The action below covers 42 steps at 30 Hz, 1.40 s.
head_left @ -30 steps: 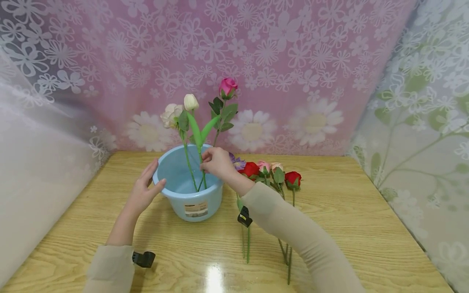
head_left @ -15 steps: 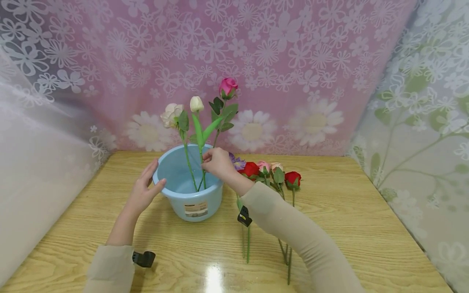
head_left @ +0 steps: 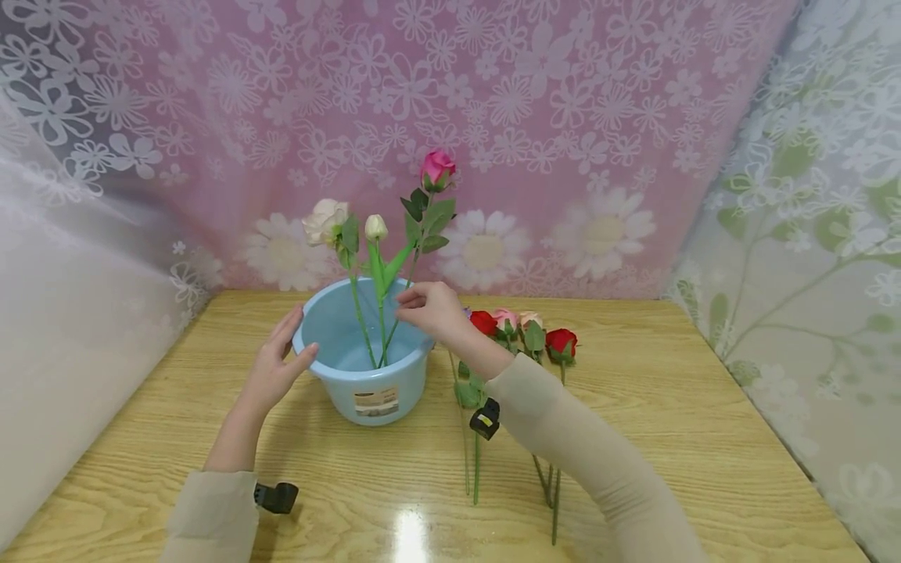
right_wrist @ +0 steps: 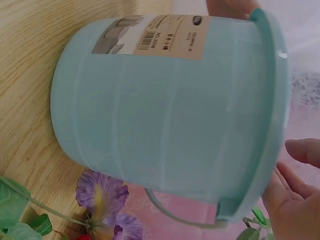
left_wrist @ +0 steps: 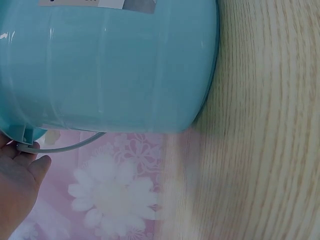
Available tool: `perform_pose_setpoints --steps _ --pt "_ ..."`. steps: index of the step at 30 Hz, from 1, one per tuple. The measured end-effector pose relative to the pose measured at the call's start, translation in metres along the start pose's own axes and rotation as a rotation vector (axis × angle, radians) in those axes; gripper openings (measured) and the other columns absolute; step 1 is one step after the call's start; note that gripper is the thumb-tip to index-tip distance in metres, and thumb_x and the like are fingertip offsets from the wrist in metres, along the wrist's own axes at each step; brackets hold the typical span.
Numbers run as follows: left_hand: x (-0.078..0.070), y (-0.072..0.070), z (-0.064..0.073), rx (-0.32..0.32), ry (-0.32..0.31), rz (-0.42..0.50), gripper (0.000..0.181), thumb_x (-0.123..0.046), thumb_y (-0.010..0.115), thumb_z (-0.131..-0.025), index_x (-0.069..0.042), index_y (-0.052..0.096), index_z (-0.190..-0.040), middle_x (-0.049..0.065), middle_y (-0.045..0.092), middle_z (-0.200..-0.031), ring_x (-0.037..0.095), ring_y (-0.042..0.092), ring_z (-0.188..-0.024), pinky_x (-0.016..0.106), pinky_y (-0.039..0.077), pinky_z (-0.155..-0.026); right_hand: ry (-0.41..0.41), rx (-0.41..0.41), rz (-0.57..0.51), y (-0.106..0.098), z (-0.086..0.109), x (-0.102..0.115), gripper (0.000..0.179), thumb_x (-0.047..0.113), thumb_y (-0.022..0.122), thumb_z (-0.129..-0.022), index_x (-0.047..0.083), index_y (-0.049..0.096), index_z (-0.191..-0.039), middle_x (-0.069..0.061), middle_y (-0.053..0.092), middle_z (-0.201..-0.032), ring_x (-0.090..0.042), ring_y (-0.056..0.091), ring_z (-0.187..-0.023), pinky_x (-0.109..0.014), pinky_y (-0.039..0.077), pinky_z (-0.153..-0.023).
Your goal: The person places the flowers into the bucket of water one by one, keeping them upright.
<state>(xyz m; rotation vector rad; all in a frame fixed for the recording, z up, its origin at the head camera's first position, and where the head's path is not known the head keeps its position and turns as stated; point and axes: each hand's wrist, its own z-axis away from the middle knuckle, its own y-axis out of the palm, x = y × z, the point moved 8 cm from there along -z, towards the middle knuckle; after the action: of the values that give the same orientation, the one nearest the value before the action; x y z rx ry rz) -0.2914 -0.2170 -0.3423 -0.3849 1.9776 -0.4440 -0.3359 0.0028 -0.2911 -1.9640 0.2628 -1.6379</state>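
Note:
A light blue plastic bucket [head_left: 376,399] stands upright on the table, a paper label on its front. Inside lean a white tulip [head_left: 376,227], a cream rose [head_left: 327,223] and a magenta rose [head_left: 438,170]. My left hand [head_left: 274,363] rests against the left side of the bucket's rim, fingers fairly straight, thumb tip at the edge. Over the right rim is my right hand [head_left: 431,313], its fingertips just right of the tulip's stem. The right wrist view shows that hand's thumb and fingers [right_wrist: 287,195] apart beside the rim, nothing between them.
Right of the bucket lie several loose flowers: a red rose [head_left: 561,344], another red rose [head_left: 482,322], a pink rose [head_left: 505,319], a peach rose [head_left: 530,319] and a purple flower [right_wrist: 102,195]. Their stems point toward the front. A flowered curtain [head_left: 535,117] hangs behind the table.
The white tulip has sunk lower in the bucket. My right hand has let go of its stem and shifted slightly right. The left hand stays where it was.

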Motion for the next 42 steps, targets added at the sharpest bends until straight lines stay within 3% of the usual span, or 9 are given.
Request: perform_pose_setpoints --steps 7,17,22,31,36,42 --pt "-0.003 0.001 0.000 0.007 -0.019 -0.009 0.066 -0.015 0.056 -0.087 -0.001 0.020 -0.140 0.016 0.016 -0.144 0.033 0.017 -0.129 0.049 0.022 -0.101 0.014 0.017 -0.119 -0.020 0.014 -0.008 0.025 0.013 0.063 -0.082 0.004 0.062 -0.105 -0.007 0.062 -0.096 -0.017 0.058 -0.089 -0.028 0.051 -0.073" --pt "-0.035 0.001 0.005 0.004 -0.028 0.002 0.063 -0.006 0.053 -0.087 0.006 0.019 -0.137 0.025 0.015 -0.142 0.039 0.015 -0.127 0.051 0.020 -0.101 0.060 0.020 -0.168 -0.051 0.035 -0.031 0.029 0.017 0.063 -0.082 0.003 0.061 -0.107 -0.010 0.061 -0.101 -0.021 0.057 -0.090 -0.031 0.050 -0.072" --pt "-0.036 0.000 0.004 -0.004 -0.027 0.016 0.063 -0.007 0.054 -0.087 0.007 0.018 -0.137 0.025 0.015 -0.142 0.039 0.016 -0.127 0.051 0.019 -0.101 0.101 0.026 -0.194 -0.064 0.046 -0.045 0.031 0.018 0.063 -0.083 0.002 0.059 -0.109 -0.014 0.060 -0.103 -0.024 0.058 -0.089 -0.031 0.051 -0.071" --pt "-0.036 0.001 0.002 -0.011 -0.023 -0.004 0.062 -0.005 0.053 -0.086 0.009 0.020 -0.136 0.025 0.016 -0.141 0.038 0.017 -0.127 0.050 0.020 -0.100 0.177 0.024 -0.324 -0.083 0.062 -0.076 0.031 0.008 0.058 -0.085 -0.006 0.052 -0.113 -0.019 0.054 -0.111 -0.029 0.055 -0.099 -0.030 0.048 -0.083" --pt "-0.036 0.002 0.001 -0.010 -0.028 -0.001 0.061 -0.007 0.053 -0.087 0.010 0.020 -0.136 0.024 0.016 -0.141 0.038 0.017 -0.127 0.050 0.020 -0.100 0.196 0.003 -0.291 -0.096 0.070 -0.095 0.033 0.008 0.057 -0.086 -0.008 0.050 -0.114 -0.018 0.056 -0.105 -0.023 0.058 -0.094 -0.029 0.048 -0.082" --pt "-0.034 0.004 0.001 -0.011 -0.032 0.007 0.062 -0.006 0.053 -0.087 0.009 0.019 -0.136 0.025 0.016 -0.141 0.038 0.017 -0.127 0.050 0.020 -0.100 0.179 0.018 -0.301 -0.110 0.080 -0.119 0.039 0.014 0.061 -0.084 -0.011 0.050 -0.112 -0.022 0.055 -0.103 -0.028 0.057 -0.095 -0.033 0.047 -0.084"
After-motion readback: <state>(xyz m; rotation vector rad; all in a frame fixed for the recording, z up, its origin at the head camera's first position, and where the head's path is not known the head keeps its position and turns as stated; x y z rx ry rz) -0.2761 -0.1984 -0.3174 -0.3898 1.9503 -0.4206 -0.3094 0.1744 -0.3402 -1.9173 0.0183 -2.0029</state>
